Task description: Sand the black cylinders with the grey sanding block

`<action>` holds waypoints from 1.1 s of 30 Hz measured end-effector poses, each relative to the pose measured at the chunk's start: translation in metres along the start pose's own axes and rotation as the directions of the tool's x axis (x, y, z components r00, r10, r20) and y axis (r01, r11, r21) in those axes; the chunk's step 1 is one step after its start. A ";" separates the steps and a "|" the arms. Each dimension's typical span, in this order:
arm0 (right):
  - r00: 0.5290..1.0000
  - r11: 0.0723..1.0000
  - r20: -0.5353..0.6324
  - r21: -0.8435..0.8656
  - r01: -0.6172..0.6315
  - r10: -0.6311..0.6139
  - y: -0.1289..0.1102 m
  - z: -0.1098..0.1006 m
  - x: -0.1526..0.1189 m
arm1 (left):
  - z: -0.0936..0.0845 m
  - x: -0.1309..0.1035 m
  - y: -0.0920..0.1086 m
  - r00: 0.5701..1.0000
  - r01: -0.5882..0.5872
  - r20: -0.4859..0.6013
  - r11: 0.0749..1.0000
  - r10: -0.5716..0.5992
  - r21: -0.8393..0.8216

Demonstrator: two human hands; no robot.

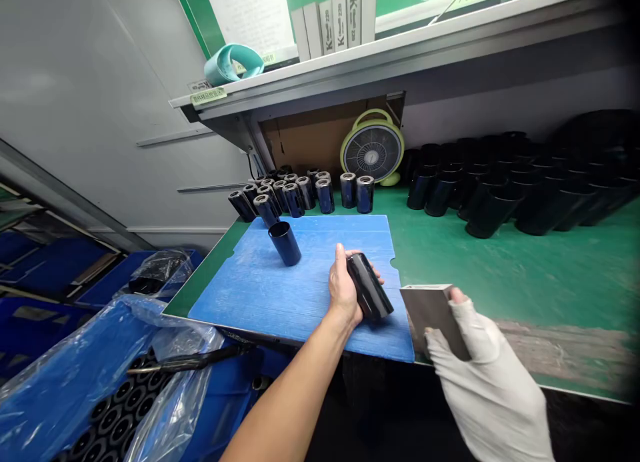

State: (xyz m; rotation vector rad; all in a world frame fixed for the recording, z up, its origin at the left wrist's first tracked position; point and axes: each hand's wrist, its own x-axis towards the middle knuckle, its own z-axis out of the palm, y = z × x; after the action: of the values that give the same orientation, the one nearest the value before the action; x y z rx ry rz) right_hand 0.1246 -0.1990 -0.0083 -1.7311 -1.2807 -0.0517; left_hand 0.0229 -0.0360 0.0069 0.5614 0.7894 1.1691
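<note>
Nearest, the white-gloved right hand (pixel 493 369) grips a grey block (pixel 434 313) between thumb and fingers, near the front edge of the green tabletop (pixel 450 255). Apart from it, the bare left hand (pixel 344 292) is wrapped around a glossy black cylinder (pixel 369 287), tilted over the blue mat (pixel 235 282). Farther back, an open-topped dark cylinder (pixel 286 245) stands on the mat; beyond are clustered shiny-rimmed cylinders (pixel 293 201), then a fan (pixel 373 152).

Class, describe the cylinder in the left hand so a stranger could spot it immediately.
Find the blue mat on the green tabletop. Over its right part, the bare left hand holds a glossy black cylinder. Unlike the standing cylinder left of it, this one is held tilted.
</note>
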 end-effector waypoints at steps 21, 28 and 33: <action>0.950 0.923 0.020 -0.231 0.309 -0.313 -0.026 0.020 0.015 | 0.000 0.003 -0.003 0.992 -0.114 -0.032 0.978 0.122 0.177; 0.928 0.895 0.091 -0.245 0.372 -0.361 -0.034 0.020 0.026 | -0.002 0.001 -0.002 0.995 -0.087 -0.030 0.981 0.094 0.171; 0.936 0.893 0.024 -0.289 0.343 -0.352 -0.038 0.028 0.036 | -0.003 0.002 -0.001 0.969 -0.214 -0.060 0.938 0.239 0.273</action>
State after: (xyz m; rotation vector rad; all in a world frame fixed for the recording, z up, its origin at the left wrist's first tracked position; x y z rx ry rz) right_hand 0.0991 -0.1536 0.0198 -1.7100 -1.6120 -0.4946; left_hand 0.0213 -0.0344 0.0043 0.8428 0.9885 1.3177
